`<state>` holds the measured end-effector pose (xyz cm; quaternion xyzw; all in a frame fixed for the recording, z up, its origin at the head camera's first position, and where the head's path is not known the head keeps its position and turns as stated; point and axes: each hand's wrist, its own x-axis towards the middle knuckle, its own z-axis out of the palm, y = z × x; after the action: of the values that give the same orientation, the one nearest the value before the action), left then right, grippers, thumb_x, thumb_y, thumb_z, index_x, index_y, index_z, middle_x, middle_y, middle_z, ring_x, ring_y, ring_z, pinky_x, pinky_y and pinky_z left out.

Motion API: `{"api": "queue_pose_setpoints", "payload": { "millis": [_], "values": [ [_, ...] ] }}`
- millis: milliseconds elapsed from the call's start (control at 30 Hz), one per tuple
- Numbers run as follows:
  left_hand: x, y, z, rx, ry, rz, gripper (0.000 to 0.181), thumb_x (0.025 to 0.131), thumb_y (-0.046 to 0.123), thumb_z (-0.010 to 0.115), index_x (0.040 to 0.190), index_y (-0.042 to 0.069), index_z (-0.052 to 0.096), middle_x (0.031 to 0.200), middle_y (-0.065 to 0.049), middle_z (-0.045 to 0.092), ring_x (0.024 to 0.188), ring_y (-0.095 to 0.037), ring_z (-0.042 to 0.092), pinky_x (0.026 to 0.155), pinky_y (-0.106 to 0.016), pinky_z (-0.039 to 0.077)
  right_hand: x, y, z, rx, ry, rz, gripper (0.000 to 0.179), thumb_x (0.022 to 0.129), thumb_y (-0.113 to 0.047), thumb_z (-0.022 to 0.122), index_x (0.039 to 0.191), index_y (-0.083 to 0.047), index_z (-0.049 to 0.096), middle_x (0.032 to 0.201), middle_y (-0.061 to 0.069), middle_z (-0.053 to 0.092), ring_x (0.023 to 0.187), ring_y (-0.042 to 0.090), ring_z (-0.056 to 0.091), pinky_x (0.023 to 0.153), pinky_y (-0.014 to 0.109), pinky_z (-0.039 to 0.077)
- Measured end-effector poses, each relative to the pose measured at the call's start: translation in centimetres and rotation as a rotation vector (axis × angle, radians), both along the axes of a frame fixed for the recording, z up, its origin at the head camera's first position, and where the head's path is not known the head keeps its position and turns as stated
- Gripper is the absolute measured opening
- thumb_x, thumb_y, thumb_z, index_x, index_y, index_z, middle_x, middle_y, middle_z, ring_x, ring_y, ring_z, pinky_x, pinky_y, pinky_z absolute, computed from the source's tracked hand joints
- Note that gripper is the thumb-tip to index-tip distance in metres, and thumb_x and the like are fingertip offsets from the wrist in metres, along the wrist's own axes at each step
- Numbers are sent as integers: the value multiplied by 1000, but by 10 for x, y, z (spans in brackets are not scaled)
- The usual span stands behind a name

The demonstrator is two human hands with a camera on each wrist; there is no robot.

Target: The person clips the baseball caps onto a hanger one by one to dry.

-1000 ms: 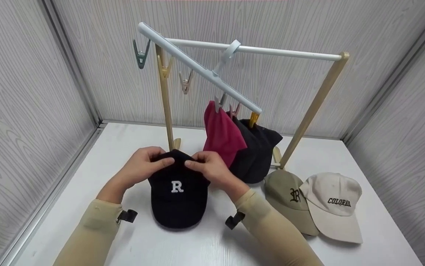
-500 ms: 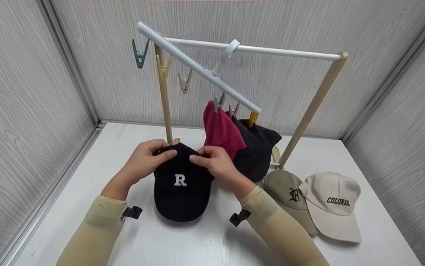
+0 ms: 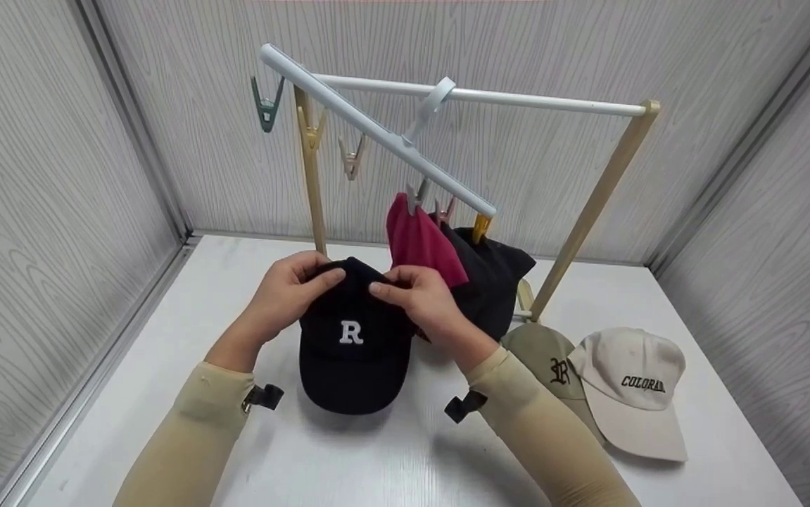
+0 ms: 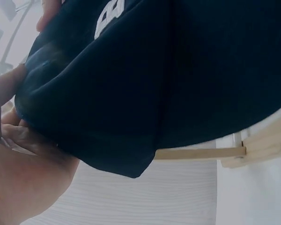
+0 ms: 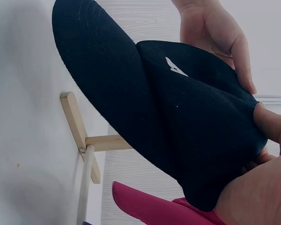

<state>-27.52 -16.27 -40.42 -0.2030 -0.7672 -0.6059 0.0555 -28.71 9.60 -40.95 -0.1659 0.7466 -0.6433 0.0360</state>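
A black baseball cap [image 3: 355,366] with a white letter R on its front hangs, brim down, between both hands. My left hand [image 3: 288,292] pinches the crown at its upper left, thumb in front and fingers behind. At the upper right of the crown, my right hand [image 3: 426,299] pinches it the same way. The right wrist view shows the cap [image 5: 192,122] from the side, its crown pressed in near the thumbs. Just behind the right hand hangs a magenta cap [image 3: 422,243], gripped by a grey clip [image 3: 415,197].
A pale blue clip hanger [image 3: 376,130] hangs on the white rail [image 3: 545,102] of a wooden-legged rack. Free clips, one a green clip [image 3: 267,109], dangle at its left. A dark cap [image 3: 492,282] hangs beside the magenta one. An olive cap [image 3: 542,352] and a beige cap [image 3: 633,394] lie at right.
Both hands have moved the black cap up and slightly right, farther from me towards the rack. Their pinch on the crown stays the same. The caps lying at right have not moved.
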Motion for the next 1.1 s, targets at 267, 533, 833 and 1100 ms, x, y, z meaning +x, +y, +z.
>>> {"api": "queue_pose_setpoints", "payload": {
  "millis": [267, 533, 833, 1100],
  "values": [
    [-4, 9, 6, 50, 18, -6, 23, 109, 25, 76, 106, 3, 75, 91, -10, 72, 82, -20, 65, 73, -30, 56, -3, 5, 11, -1, 26, -18, 17, 95, -23, 91, 91, -10, 80, 81, -4, 71, 72, 10, 60, 65, 26, 51],
    [-8, 18, 14, 73, 42, 28, 20, 109, 22, 77, 108, 3, 77, 97, -10, 78, 86, -19, 70, 78, -29, 58, -6, 11, 24, -9, 13, -35, 17, 94, -22, 91, 92, -10, 81, 83, -3, 73, 74, 11, 62, 67, 26, 53],
    [-12, 25, 22, 95, 72, 51, 20, 108, 24, 77, 108, 5, 77, 98, -10, 78, 88, -19, 69, 78, -29, 57, -7, 15, 34, 10, 41, -69, 17, 95, -24, 91, 94, -11, 81, 84, -4, 71, 79, 13, 59, 69, 27, 50],
    [-13, 30, 32, 101, 74, 60, 22, 109, 27, 76, 110, 4, 76, 99, -9, 77, 90, -18, 71, 80, -28, 58, -10, 18, 44, -8, 53, -66, 17, 96, -25, 91, 96, -11, 80, 87, -2, 72, 78, 13, 59, 69, 28, 50]
  ]
}}
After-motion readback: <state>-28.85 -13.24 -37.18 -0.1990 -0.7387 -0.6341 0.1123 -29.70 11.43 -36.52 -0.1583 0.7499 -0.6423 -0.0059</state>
